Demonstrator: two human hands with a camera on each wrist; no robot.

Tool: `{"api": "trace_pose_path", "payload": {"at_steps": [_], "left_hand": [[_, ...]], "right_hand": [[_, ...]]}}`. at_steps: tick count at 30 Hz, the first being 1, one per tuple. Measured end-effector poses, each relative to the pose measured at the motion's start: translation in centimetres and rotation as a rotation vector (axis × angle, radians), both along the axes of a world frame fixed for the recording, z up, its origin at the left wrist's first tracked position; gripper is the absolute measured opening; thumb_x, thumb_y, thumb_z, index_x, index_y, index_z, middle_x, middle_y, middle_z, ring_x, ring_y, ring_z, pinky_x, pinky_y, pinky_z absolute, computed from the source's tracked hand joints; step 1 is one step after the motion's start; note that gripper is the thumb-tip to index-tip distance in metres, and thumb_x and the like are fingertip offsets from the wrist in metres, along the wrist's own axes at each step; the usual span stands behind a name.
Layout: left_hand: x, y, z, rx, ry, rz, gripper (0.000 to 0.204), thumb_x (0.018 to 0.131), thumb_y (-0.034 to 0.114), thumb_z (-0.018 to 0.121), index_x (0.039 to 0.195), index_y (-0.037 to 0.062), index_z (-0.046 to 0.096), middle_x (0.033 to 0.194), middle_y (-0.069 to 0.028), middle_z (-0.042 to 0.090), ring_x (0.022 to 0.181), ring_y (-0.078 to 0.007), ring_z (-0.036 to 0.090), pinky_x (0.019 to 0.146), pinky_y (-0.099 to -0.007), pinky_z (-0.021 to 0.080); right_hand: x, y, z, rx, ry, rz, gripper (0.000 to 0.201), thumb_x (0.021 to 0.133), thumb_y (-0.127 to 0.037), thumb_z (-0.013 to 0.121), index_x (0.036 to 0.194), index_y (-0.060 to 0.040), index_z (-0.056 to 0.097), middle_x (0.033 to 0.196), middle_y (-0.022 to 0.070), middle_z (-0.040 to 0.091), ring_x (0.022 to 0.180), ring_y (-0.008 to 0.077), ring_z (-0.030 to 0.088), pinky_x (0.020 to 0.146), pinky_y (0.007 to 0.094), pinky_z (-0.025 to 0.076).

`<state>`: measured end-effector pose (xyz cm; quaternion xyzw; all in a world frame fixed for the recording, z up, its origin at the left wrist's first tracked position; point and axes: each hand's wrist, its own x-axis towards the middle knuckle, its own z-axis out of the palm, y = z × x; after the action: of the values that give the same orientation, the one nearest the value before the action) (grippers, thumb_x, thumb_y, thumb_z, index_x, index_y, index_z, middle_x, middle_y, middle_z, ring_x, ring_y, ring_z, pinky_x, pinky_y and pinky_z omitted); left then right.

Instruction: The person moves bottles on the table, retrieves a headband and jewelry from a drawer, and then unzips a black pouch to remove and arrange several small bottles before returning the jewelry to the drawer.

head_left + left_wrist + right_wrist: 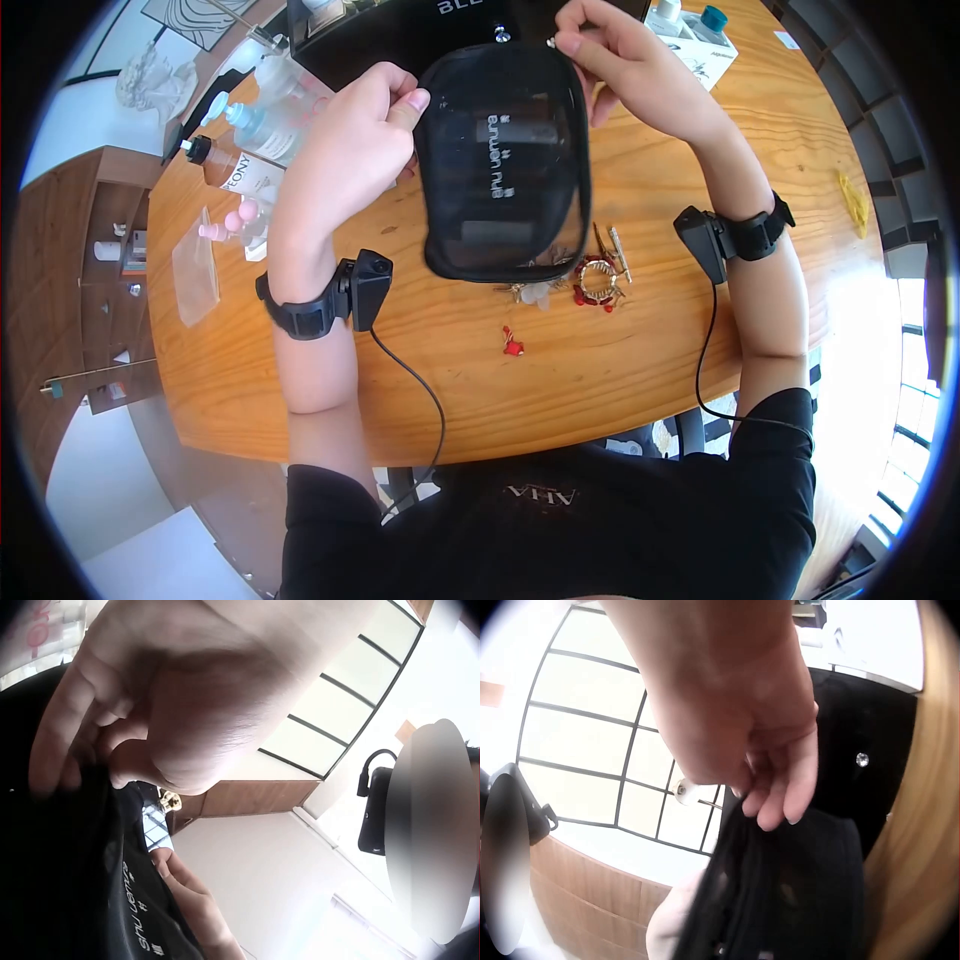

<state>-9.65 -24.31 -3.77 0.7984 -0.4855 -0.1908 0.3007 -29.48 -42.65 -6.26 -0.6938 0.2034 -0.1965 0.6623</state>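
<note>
Both hands hold up a black zip cosmetic bag (505, 160) with a see-through panel and white lettering, above the wooden table. My left hand (350, 140) pinches its left edge near the top, thumb on the near side. At the upper right corner, my right hand (635, 70) pinches the bag's edge with thumb and fingers; the right wrist view shows those fingertips on the black fabric (802, 877). Below the bag lie a round gold piece with red beads (597, 283), thin hairpin-like sticks (618, 252), a pale ornament (537, 294) partly hidden by the bag, and a small red ornament (513, 346).
A black box (390, 40) with a crystal knob stands behind the bag. Several pump bottles (265, 130) and a clear plastic sleeve (195, 268) are at the left. A white box (700, 50) with bottles stands back right, a yellow strip (854, 203) at the right edge.
</note>
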Motion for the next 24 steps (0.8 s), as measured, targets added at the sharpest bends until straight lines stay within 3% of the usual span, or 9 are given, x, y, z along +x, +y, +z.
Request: {"api": "trace_pose_path", "payload": {"at_steps": [1,4,7,10,14,15,19,24], "left_hand": [[-0.2,0.2,0.4,0.038,0.075,0.010,0.026,0.102,0.024,0.060,0.106,-0.0018,0.063,0.083,-0.0139,0.069,0.072,-0.0211,0.070,0.070,-0.0346,0.052],[0.5,0.8,-0.3,0.009,-0.033,-0.077,0.028,0.102,0.025,0.061,0.102,-0.0036,0.062,0.077,-0.0118,0.068,0.063,-0.0182,0.069,0.064,-0.0321,0.053],[0.4,1.7,0.4,0.077,0.085,-0.055,0.026,0.100,0.023,0.060,0.099,-0.0038,0.061,0.076,-0.0107,0.068,0.065,-0.0173,0.070,0.062,-0.0297,0.053],[1.8,3.6,-0.3,0.124,0.157,-0.077,0.024,0.098,0.019,0.057,0.094,-0.0038,0.060,0.077,-0.0102,0.067,0.064,-0.0185,0.071,0.059,-0.0296,0.053],[1.8,6.0,-2.4,0.053,0.296,0.113,0.024,0.097,0.021,0.054,0.091,-0.0021,0.058,0.082,-0.0113,0.068,0.060,-0.0216,0.072,0.055,-0.0284,0.055],[1.6,6.5,-3.0,0.021,0.354,0.144,0.024,0.098,0.021,0.053,0.090,-0.0017,0.057,0.083,-0.0114,0.068,0.059,-0.0221,0.072,0.054,-0.0283,0.056],[1.9,8.1,-4.4,-0.030,0.549,0.250,0.024,0.099,0.022,0.051,0.090,0.0005,0.057,0.085,-0.0114,0.069,0.062,-0.0225,0.073,0.055,-0.0280,0.058],[2.8,9.2,-5.5,-0.032,0.550,0.230,0.021,0.098,0.020,0.052,0.093,0.0016,0.060,0.090,-0.0123,0.071,0.069,-0.0240,0.074,0.060,-0.0329,0.059]], "right_hand": [[0.2,1.5,1.3,-0.014,-0.023,-0.037,0.008,0.107,-0.011,0.055,0.101,-0.0076,0.051,0.077,-0.0009,0.061,0.066,0.0088,0.060,0.059,0.0234,0.047],[3.2,-2.3,-3.4,-0.522,-0.317,-0.013,0.009,0.107,-0.013,0.055,0.101,-0.0076,0.054,0.079,-0.0024,0.058,0.066,0.0070,0.056,0.057,0.0241,0.047],[5.1,-1.4,-2.5,-0.515,-0.265,0.059,0.010,0.107,-0.015,0.055,0.100,-0.0075,0.055,0.080,-0.0030,0.056,0.067,0.0058,0.054,0.058,0.0236,0.046],[5.3,-0.3,0.0,-0.370,0.026,0.230,0.012,0.107,-0.017,0.057,0.100,-0.0067,0.057,0.082,-0.0024,0.057,0.069,0.0061,0.055,0.059,0.0244,0.046],[5.9,0.1,-1.4,-0.309,-0.073,0.349,0.019,0.102,-0.022,0.062,0.098,-0.0030,0.063,0.075,0.0010,0.063,0.064,0.0108,0.060,0.058,0.0280,0.050],[5.3,1.1,-1.4,-0.532,0.043,0.298,0.017,0.108,-0.022,0.055,0.098,-0.0083,0.053,0.072,-0.0055,0.049,0.063,0.0042,0.047,0.056,0.0224,0.041],[3.8,2.3,-3.4,-0.602,0.021,0.276,0.015,0.106,-0.018,0.058,0.099,-0.0062,0.052,0.074,-0.0021,0.048,0.066,0.0080,0.044,0.060,0.0270,0.040],[3.8,4.0,-3.9,-0.754,-0.055,0.221,0.014,0.105,-0.016,0.058,0.102,-0.0034,0.053,0.075,0.0045,0.052,0.068,0.0139,0.048,0.064,0.0304,0.044]]}}
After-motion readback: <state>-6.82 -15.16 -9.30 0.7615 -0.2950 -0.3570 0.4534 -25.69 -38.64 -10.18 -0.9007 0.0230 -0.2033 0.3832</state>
